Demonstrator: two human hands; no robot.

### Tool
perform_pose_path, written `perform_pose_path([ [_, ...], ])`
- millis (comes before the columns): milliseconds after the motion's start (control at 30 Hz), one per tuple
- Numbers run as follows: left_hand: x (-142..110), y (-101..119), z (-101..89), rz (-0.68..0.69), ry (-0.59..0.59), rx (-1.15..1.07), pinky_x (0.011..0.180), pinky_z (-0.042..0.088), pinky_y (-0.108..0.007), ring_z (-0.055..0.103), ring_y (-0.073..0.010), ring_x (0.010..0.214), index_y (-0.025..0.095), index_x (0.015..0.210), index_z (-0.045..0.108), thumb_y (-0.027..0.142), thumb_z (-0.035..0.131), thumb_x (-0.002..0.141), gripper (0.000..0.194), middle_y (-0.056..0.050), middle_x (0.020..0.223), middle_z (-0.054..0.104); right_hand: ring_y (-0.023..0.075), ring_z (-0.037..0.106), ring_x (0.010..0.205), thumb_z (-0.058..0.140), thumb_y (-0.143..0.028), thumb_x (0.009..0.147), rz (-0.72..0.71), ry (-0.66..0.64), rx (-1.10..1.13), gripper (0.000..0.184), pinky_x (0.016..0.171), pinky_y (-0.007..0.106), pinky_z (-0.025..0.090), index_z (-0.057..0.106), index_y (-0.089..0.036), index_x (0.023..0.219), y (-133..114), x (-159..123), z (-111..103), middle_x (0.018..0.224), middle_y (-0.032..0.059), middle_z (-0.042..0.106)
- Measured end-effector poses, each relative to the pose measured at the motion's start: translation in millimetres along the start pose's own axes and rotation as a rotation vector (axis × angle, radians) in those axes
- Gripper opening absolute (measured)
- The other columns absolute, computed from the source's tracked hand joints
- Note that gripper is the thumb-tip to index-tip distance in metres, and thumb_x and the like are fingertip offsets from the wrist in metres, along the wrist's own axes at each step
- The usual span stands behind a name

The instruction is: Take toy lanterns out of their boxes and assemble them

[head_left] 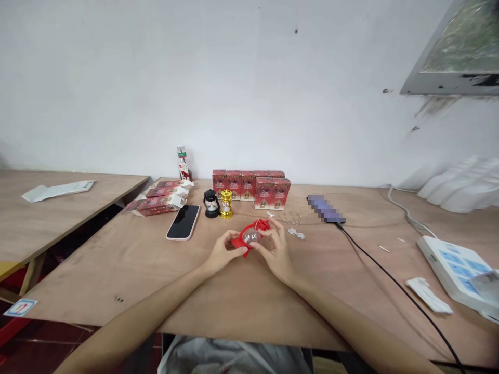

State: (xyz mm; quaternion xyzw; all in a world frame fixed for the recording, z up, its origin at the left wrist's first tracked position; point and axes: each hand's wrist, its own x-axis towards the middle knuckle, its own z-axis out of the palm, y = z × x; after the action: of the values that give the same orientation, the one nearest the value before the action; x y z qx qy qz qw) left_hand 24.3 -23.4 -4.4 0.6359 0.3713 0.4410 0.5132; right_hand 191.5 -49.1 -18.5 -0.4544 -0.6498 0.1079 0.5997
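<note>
Between my two hands, just over the table, is a small red lantern (250, 237) with a clear round globe, tilted on its side. My left hand (227, 251) is closed on its flat red end, thumb in front. My right hand (277, 245) pinches the other, narrower red end, fingers curled over the top. Beyond my hands a black lantern (211, 204) and a gold lantern (226, 204) stand upright side by side. Small white pieces (296, 233) and thin wire pieces (292, 218) lie past my right hand.
Several red printed boxes (268, 194) stand in rows near the wall. Opened red boxes (160, 201) lie at the left by a phone (183, 222). Right of centre, another phone (326, 209) trails a black cable (393, 280). A white device (456, 270) sits at the right edge.
</note>
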Motion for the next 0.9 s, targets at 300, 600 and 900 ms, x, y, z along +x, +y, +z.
perform_pose_path([
  [300,7.4,8.7,-11.5,-0.015,0.315,-0.161,0.054,0.052,-0.026,0.059,-0.0159,0.075,0.019,0.09,0.054,0.043,0.065,0.065,0.037,-0.004,0.092,0.061,0.021,0.055,0.097,0.054,-0.043,0.081,0.102,0.142,0.036,0.025,0.087,0.042,0.043,0.06,-0.021,0.07,-1.5,11.4,-9.7,0.094,0.0063,0.058],
  [600,6.6,8.7,-12.3,-0.108,0.201,-0.29,0.044,0.049,-0.021,0.053,-0.0102,0.061,0.018,0.083,0.054,0.048,0.068,0.062,0.04,0.001,0.077,0.055,0.0103,0.047,0.049,0.075,-0.051,0.052,0.655,-0.05,0.626,0.038,0.05,0.025,0.039,0.059,-0.018,0.064,13.2,20.9,-4.3,0.052,-0.0032,0.055],
  [900,7.1,4.2,-11.0,-0.146,0.177,-0.286,0.043,0.048,-0.021,0.055,-0.0103,0.056,0.017,0.087,0.051,0.051,0.066,0.064,0.044,0.001,0.073,0.058,0.005,0.041,0.044,0.08,-0.045,0.05,0.714,-0.109,0.796,0.035,0.042,0.019,0.031,0.059,-0.019,0.063,3.8,23.3,-7.1,0.052,-0.005,0.053],
])
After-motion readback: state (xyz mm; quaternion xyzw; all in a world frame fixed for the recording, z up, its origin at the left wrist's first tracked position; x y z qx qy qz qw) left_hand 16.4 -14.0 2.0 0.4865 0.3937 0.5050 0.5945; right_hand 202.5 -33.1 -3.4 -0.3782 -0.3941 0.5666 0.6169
